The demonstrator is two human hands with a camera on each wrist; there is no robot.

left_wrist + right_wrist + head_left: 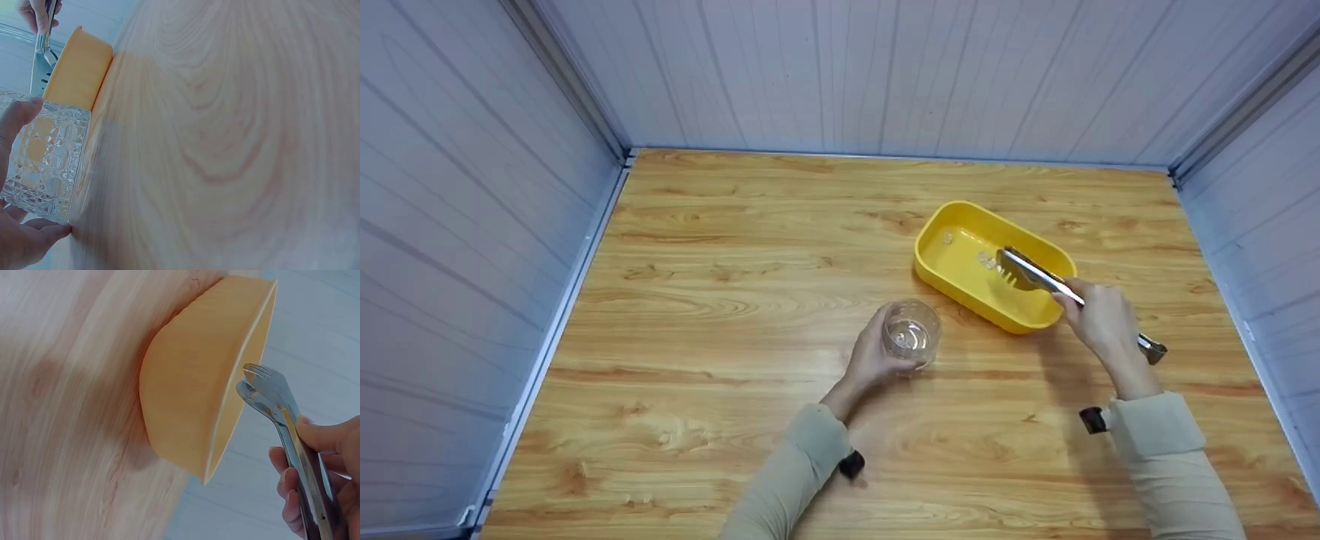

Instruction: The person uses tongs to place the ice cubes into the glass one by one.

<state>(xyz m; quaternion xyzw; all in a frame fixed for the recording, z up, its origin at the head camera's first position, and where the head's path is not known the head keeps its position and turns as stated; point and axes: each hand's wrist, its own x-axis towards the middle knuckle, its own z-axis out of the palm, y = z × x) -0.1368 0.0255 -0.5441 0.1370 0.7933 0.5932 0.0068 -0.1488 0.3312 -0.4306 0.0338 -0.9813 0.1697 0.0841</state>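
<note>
I've got the left hand (874,358) wrapped round the glass (919,324), thumb on one side and fingers on the other, and the right hand (1102,321) clamped on the metal tongs (1046,280); the two hands are well apart. The glass is just beside the yellow bin (971,296), mouth up; whether its base touches the table (720,300), I can't tell. On the right, the tongs' toothed tips are over the bin's interior, close to the clear pieces (947,238), with a slim gap between them; I can't make out anything caught there. Reading the glass: rigid, probably fairly heavy and breakable, but that cut pattern should give the fingers bite, so I'd hold low round the wall and off the rim. The tongs look stiff and springy, best squeezed mid-length, right about here. Those little pieces look hard, light and slick; I'd take each across its sides, gently, since too much squeeze could shoot one away.
</note>
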